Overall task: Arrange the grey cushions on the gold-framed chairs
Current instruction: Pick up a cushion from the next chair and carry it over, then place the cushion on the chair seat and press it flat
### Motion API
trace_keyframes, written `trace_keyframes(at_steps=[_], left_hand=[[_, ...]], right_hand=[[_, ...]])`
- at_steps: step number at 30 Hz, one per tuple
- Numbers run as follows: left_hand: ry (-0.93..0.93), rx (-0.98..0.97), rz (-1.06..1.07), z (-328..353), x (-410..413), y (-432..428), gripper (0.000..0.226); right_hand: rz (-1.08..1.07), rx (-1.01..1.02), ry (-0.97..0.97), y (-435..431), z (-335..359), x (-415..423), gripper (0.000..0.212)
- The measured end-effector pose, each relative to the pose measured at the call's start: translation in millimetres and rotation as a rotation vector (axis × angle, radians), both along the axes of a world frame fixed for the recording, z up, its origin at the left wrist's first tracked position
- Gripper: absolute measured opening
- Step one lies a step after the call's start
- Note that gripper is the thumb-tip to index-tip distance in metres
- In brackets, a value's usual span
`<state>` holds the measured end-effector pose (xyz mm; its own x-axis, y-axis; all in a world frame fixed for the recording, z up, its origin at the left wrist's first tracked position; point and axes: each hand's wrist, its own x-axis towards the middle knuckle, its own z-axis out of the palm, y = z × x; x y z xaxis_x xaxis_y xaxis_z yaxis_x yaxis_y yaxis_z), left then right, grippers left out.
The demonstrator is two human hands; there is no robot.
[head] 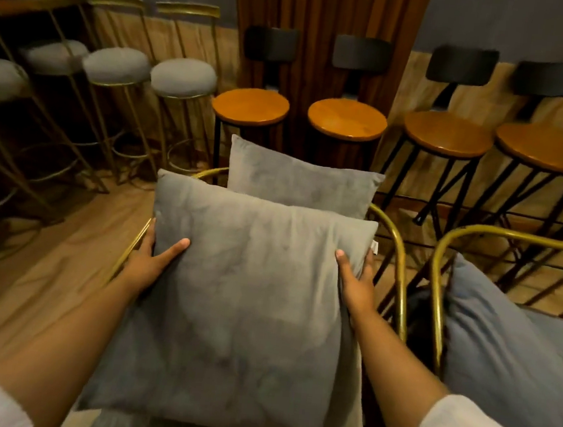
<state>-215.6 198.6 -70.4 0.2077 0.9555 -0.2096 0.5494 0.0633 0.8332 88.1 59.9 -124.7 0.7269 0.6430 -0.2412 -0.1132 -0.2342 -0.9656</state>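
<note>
Cushion (pixel 249 279) looks soft, light and squashy, so we clasp its two side edges with left hand (pixel 152 256) and right hand (pixel 356 282), fingers (pixel 347 268) pressing the fabric.

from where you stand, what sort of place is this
Probably a bar, café or lounge seating area. A row of round wooden-seat stools with black metal legs lines the wall, beside gold-framed bar stools with grey padded seats. Both hands hold a square grey cushion over a gold-framed chair.

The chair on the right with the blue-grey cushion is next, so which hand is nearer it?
Right. The right hand grips the held cushion's edge beside that chair; the left hand is on the far edge.
</note>
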Motion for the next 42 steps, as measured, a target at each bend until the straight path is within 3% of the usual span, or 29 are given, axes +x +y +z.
trace_keyframes(at_steps=[2,5,7,12,17,22,24,26,30,32,35,39,42], left_hand=[[0.079,-0.056,-0.014,-26.0,-1.5,15.3,0.102],[0.397,-0.148,-0.162,-80.2,8.3,15.5,0.107],[0.513,-0.166,-0.203,-108.0,16.3,7.8,0.105],[0.57,-0.17,-0.22,-119.6,17.1,10.2,0.099],[0.598,-0.239,-0.24,-97.3,23.4,10.8,0.103],[0.571,-0.245,-0.246,-70.6,59.9,6.9,0.114],[0.532,-0.218,-0.334,-88.6,90.9,13.3,0.128],[0.461,-0.177,-0.427,-78.8,133.0,-5.4,0.127],[0.216,-0.187,-0.536,-25.6,231.8,-97.5,0.073],[0.133,-0.219,-0.613,-15.2,282.4,-143.6,0.068],[0.079,-0.229,-0.704,-19.0,347.9,-199.9,0.1],[0.089,-0.276,-0.7,-29.9,418.7,-265.3,0.068],[0.125,-0.194,-0.698,-44.4,459.3,-289.8,0.082]], right_hand=[[0.042,-0.109,-0.063,14.3,-20.8,-10.3,0.079],[0.239,-0.324,-0.279,23.8,-56.1,-30.4,0.082],[0.341,-0.432,-0.44,23.4,-68.6,-43.7,0.086],[0.359,-0.521,-0.573,28.4,-71.6,-47.6,0.084],[0.462,-0.584,-0.54,23.2,-59.6,-44.0,0.081],[0.572,-0.483,-0.462,-8.6,-35.2,-28.5,0.066],[0.518,-0.41,-0.446,-33.5,-23.9,-15.6,0.053],[0.377,-0.345,-0.41,-61.9,-15.6,2.9,0.04],[0.114,-0.262,-0.383,-131.1,-3.4,62.6,0.024],[0.021,-0.254,-0.371,-169.5,-0.1,101.9,0.021],[-0.088,-0.252,-0.357,-223.3,-4.7,161.3,0.021],[-0.19,-0.325,-0.247,-288.9,-18.1,239.8,0.03],[-0.201,-0.464,-0.133,-324.1,-46.6,291.8,0.043]])
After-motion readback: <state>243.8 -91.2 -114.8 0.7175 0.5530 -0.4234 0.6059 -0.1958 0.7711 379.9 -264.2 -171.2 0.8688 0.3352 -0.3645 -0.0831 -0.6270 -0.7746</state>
